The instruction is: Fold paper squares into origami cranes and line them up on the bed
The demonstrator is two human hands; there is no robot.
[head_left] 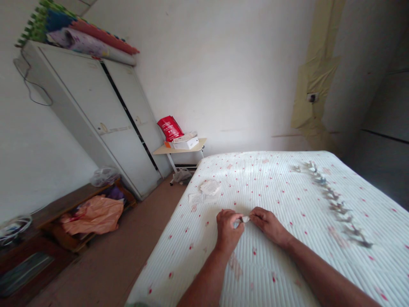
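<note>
Over the white bed cover (262, 256) with red spots, my left hand (228, 228) and my right hand (266, 222) hold a small whitish folded piece (245, 219) between them. The fingers of my left hand are pinched on its left side, and those of my right hand close on its right end. Beyond my left hand lie a round pale paper (210, 187) and flat paper pieces (196, 198). To the right, a long row of small folded-looking figures (334, 200) runs across the bed, blurred in outline.
At the back left a small table (159, 150) holds a red bag (170, 128) and a white box (186, 143). A grey cabinet (92, 106) stands left, with rolled mats on top. Near it is a low wooden shelf (60, 204) with an orange bag (94, 214).
</note>
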